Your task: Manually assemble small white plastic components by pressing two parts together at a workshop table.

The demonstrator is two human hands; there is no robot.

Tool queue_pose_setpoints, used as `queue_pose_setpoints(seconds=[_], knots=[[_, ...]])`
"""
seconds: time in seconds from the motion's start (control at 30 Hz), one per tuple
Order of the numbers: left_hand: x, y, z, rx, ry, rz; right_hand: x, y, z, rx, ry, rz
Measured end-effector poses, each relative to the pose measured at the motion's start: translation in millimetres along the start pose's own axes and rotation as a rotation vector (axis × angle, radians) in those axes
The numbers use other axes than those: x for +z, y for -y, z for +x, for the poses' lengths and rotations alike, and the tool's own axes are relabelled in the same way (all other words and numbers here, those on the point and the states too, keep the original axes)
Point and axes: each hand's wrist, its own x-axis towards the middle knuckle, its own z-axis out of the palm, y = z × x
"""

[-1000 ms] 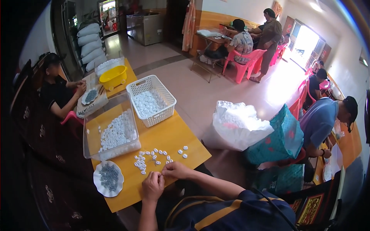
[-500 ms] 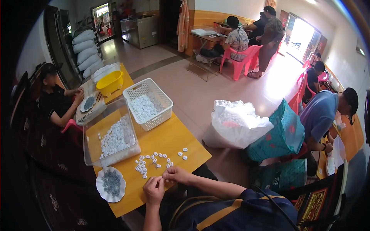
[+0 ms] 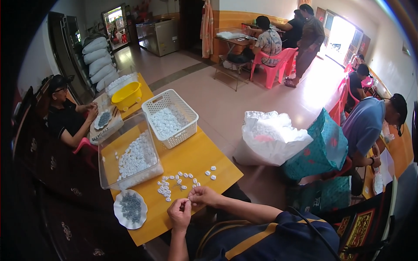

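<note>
My left hand (image 3: 179, 212) and my right hand (image 3: 203, 196) meet over the front edge of a yellow wooden table (image 3: 211, 150). Thumbs and fingertips of both are pinched together; whatever is between them is too small and covered to make out. Just beyond lie several small white oval pieces (image 3: 164, 189) with dark spots, some in a loose arc. To the left, a wavy-edged white plate (image 3: 119, 221) holds a heap of small grey parts (image 3: 131, 208). Behind it stands a clear plastic tub (image 3: 138, 177) with many white pieces inside.
A white slotted basket (image 3: 188, 125) of white pieces and a yellow basin (image 3: 127, 96) stand farther back. One person (image 3: 69, 117) works at the far left. Right of the table are a full white sack (image 3: 270, 150) and a teal bag (image 3: 320, 145). Other people sit or stand beyond.
The whole view has shifted slightly, so the table appears a little farther right. My fingertips stay pinched together. The standing person in the background has changed posture.
</note>
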Motion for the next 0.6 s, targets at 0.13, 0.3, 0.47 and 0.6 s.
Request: queue_pose_setpoints(seconds=[0.13, 0.3, 0.47, 0.6], knots=[[-2, 7, -1, -0.022, 0.009, 0.004, -2, -2, 0, 0.042, 0.055, -0.027], [-1, 0, 2, 0.020, 0.002, 0.033, -5, -12, 1, 0.056, 0.092, 0.118], [-1, -2, 2, 0.079, -0.020, 0.083, -5, -19, 2, 0.130, 0.041, 0.264], [-1, -4, 3, 0.089, -0.025, 0.085, -2, -20, 1, 0.147, 0.081, 0.340]])
